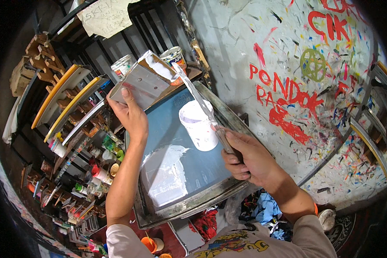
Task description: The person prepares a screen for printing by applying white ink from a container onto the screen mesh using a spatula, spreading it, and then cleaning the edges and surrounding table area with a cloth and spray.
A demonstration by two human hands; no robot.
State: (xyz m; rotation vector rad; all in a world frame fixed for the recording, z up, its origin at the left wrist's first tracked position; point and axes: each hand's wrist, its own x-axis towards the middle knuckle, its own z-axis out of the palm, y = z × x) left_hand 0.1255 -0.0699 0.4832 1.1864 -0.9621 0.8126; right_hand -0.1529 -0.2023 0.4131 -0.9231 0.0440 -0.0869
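Observation:
My left hand [130, 112] is raised at the far left of a blue-grey glass-like table top [206, 172]. Its fingers grip a flat grey panel [147, 85] with thick white paint on its far edge; its exact kind I cannot tell. In my right hand [249, 157] is a long metal spatula [198, 96], smeared white and pointing up and left. Its blade crosses in front of a white tub [198, 133] with whitish stuff inside, standing on the table top. A patch of white paint [165, 174] lies at the table's near left.
Tubs with stained rims [173, 56] stand behind the table. Racks on the left hold yellow-edged frames [58, 96] and several paint pots [101, 172]. A paint-splattered wall [228, 51] rises on the right. Crumpled cloths [266, 210] and an orange cup [149, 244] are below.

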